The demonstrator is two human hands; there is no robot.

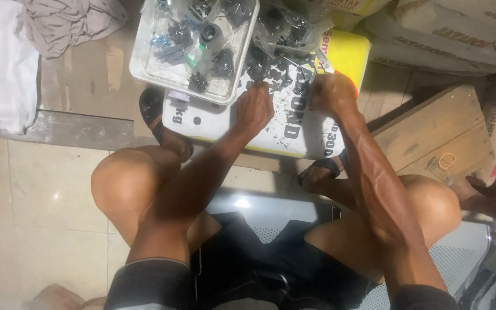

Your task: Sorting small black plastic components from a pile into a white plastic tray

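Cloth: a white and grey cloth [7, 57] lay at the far left on the floor.
Tray: a clear plastic tray [144, 69] held small black parts.
Left hand: the left hand [254, 109] rested curled on the white sack [294, 135], fingertips at the loose black parts [271, 72]; what it held, I cannot tell.
Right hand: the right hand [333, 92] was closed near the same parts; its grip was hidden.
Wood: a wooden board [431, 138] lay at the right.

My view dim, warm cast. Glare spot on floor tile [58, 197] and on metal seat [242, 202]. My hands soft with blur; corners dark, slightly stretched.
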